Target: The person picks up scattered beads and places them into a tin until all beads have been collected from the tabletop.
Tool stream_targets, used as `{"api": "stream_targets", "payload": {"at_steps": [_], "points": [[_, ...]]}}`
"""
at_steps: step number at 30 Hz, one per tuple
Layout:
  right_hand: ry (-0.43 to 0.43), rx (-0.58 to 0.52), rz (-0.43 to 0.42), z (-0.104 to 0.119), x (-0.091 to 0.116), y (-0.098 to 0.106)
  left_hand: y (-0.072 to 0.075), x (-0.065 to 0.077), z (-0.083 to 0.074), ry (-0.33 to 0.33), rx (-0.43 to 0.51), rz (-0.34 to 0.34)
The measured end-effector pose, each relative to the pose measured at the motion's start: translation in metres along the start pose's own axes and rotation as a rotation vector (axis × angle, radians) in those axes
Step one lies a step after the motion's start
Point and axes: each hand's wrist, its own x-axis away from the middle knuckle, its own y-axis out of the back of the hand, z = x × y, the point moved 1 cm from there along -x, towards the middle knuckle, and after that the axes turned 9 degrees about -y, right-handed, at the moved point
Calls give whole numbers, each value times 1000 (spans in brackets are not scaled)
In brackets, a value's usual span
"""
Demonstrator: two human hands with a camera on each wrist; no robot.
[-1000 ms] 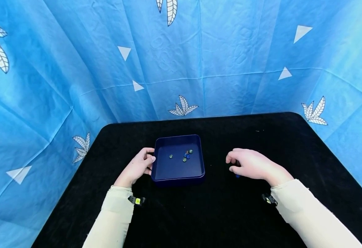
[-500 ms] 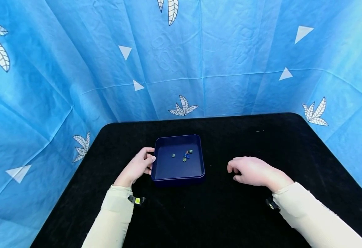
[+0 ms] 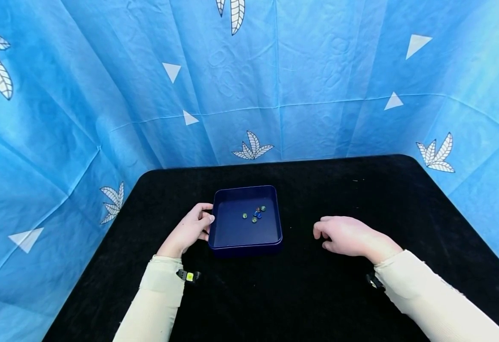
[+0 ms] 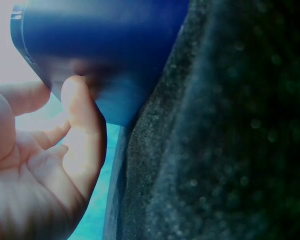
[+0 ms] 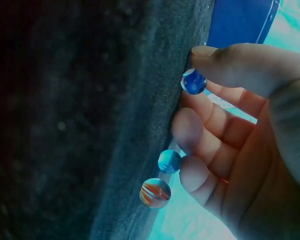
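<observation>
A shallow dark-blue square box stands on the black-covered table, with several glass marbles inside; one greenish marble lies a little left of the cluster. My left hand touches the box's left outer wall with thumb and fingertips; in the left wrist view the thumb presses flat against it. To the right of the box, my right hand is low over the cloth, fingers curled. The right wrist view shows it pinching a blue marble between thumb and fingertips. The head view hides this marble.
Beside the right hand's lower fingers are a light-blue marble and an orange-streaked marble. A blue curtain with leaf and triangle prints hangs behind the table and on both sides.
My right hand has come down slightly towards me and then stayed there, covering a blue marble seen earlier. Inside the box, the greenish marble has rolled right. The left hand has not moved.
</observation>
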Motion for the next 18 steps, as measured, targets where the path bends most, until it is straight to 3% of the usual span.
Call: {"api": "stream_targets", "payload": {"at_steps": [18], "points": [[22, -6, 18, -3, 0, -1, -1, 0, 1, -11, 7, -4]]}}
